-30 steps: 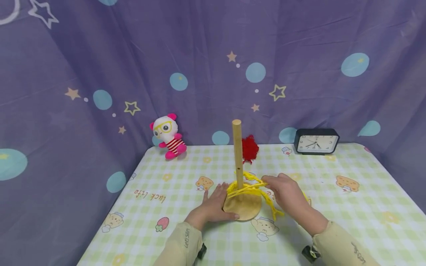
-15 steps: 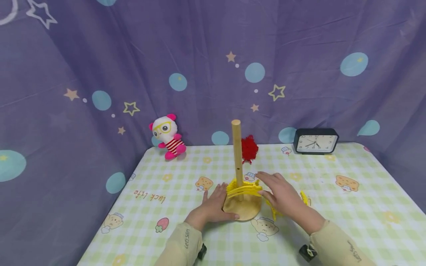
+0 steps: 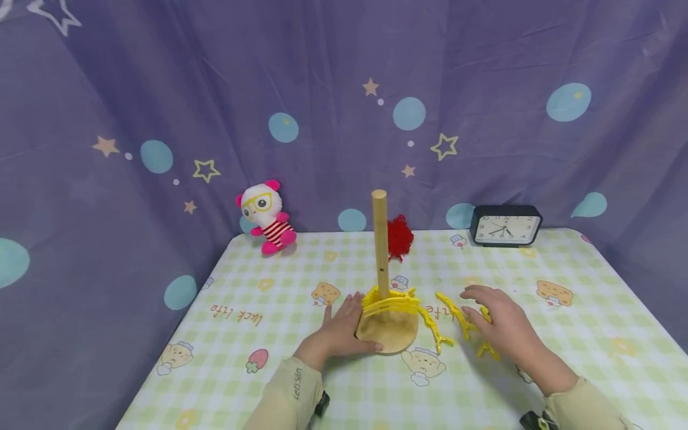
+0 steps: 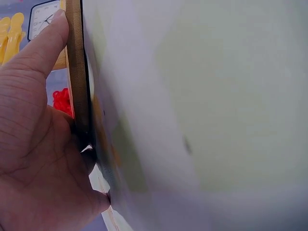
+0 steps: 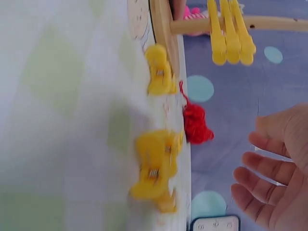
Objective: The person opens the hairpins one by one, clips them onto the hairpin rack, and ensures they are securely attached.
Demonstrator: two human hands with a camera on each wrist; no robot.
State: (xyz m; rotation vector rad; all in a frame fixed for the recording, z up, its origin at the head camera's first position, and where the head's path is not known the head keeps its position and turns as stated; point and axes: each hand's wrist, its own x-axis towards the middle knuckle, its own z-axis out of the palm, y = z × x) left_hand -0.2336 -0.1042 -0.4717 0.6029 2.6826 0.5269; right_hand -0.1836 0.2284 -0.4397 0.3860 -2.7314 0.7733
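Observation:
An upright wooden pole (image 3: 380,245) rises from a round wooden base (image 3: 387,335) on the table. My left hand (image 3: 341,331) holds the base at its left side, thumb over the front rim; its fingers are partly hidden in the left wrist view. Several long yellow plastic spring clips (image 3: 389,306) are stacked across the pole's lower part. My right hand (image 3: 502,319) hovers, fingers loosely bent and holding nothing, above loose yellow clips (image 5: 154,166) that it partly hides in the head view. Another yellow clip (image 3: 436,332) lies just right of the base.
A bundle of red yarn (image 3: 399,239) lies behind the pole. At the back left sits a pink and white panda toy (image 3: 269,218). A black clock (image 3: 506,227) stands at the back right. The checked tablecloth (image 3: 580,334) reaches a purple curtain (image 3: 322,71).
My right hand has let go of a yellow clip at the pole and moved right, over the loose clips. My left hand stays on the base.

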